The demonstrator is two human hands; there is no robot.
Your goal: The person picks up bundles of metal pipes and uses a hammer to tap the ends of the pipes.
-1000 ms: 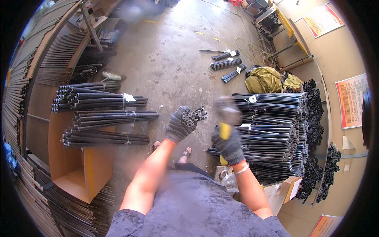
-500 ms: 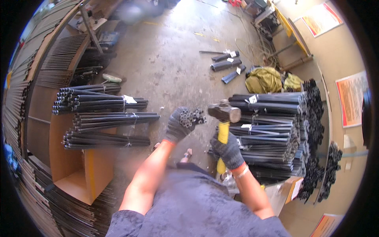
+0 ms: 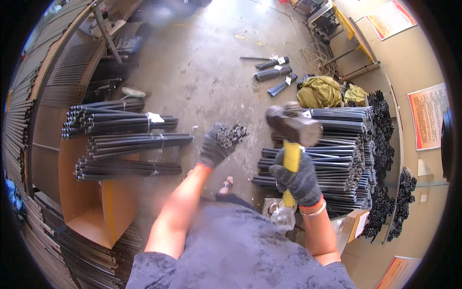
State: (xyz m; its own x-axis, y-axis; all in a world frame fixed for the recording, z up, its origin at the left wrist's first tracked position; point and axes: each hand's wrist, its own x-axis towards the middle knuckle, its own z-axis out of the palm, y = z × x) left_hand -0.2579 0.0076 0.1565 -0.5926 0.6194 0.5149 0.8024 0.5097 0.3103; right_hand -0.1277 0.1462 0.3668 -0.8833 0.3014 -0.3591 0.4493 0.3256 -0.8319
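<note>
My left hand [image 3: 212,148], in a dark grey knit glove, is wrapped round a bundle of thin black tubes [image 3: 231,136]. The bundle stands on end, its open round ends facing up, and its lower part is hidden. To the right, my right hand [image 3: 302,182], gloved the same way, grips the yellow handle of a hammer [image 3: 291,156]. The heavy metal hammer head is up and slightly blurred, apart from the tubes and in front of the stacked tube bundles [image 3: 332,166] on the right.
More tied tube bundles [image 3: 139,142] lie at left, near an open cardboard box [image 3: 98,216]. Several small labelled bundles [image 3: 274,73] rest on the floor ahead. An olive cloth heap [image 3: 319,91] sits behind the right stack. Racks of long bars [image 3: 72,70] line the left side.
My right hand has moved right with the hammer, which looks larger and farther from the tube ends. My left hand, still round the bundle, has shifted slightly left and up in view.
</note>
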